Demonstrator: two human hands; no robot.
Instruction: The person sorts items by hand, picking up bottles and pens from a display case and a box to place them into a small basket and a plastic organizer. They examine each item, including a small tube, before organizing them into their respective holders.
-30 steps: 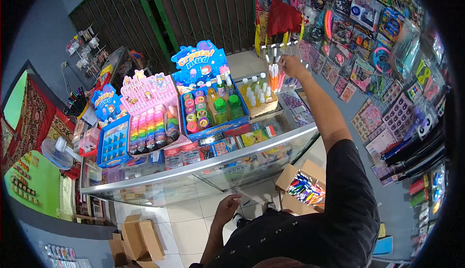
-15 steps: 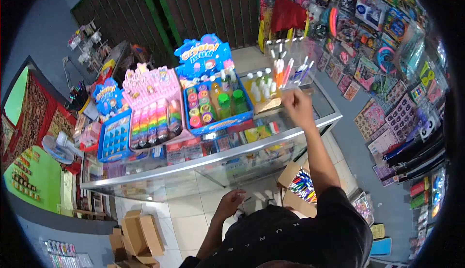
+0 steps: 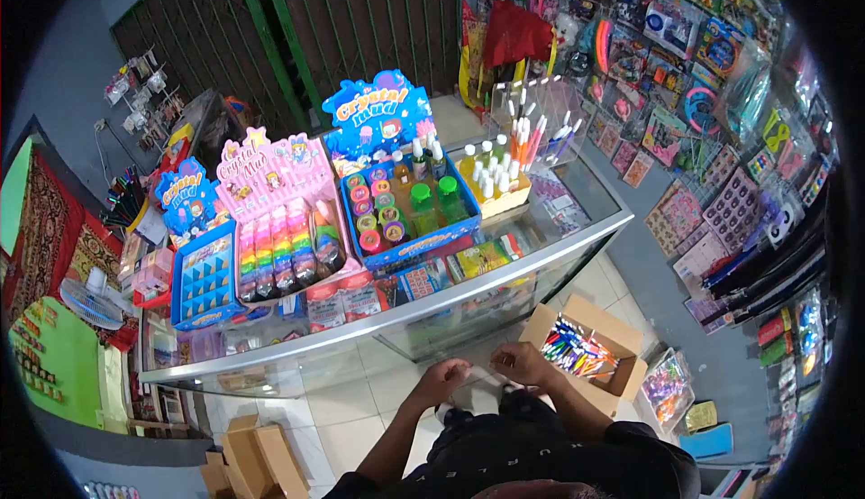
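Note:
In front of my body, just short of the glass display counter (image 3: pixel 360 340), my left hand (image 3: pixel 441 382) has its fingers curled together. Whatever it may hold is too small to make out. Close to its right is my right hand (image 3: pixel 523 364), also with bent, closed fingers; their contents are hidden. Beside the right hand stands an open cardboard box (image 3: pixel 622 380) on the floor, heaped with colourful pens (image 3: pixel 572 346). On the counter's right end, a clear acrylic holder (image 3: pixel 563 107) has several white-capped pens (image 3: pixel 527 138) upright in it.
Along the counter stand a blue display box (image 3: pixel 419 251) of jars and bottles, a pink display box (image 3: pixel 270 170), a blue divided tray (image 3: pixel 207 287) and a box of white-capped bottles (image 3: pixel 505 201). Packaged toys (image 3: pixel 685 129) hang at right. Another carton (image 3: pixel 261 458) sits lower left.
My right hand has come down from above the counter's right end to beside my left hand. The left hand has shifted slightly right. More of the pen box now shows.

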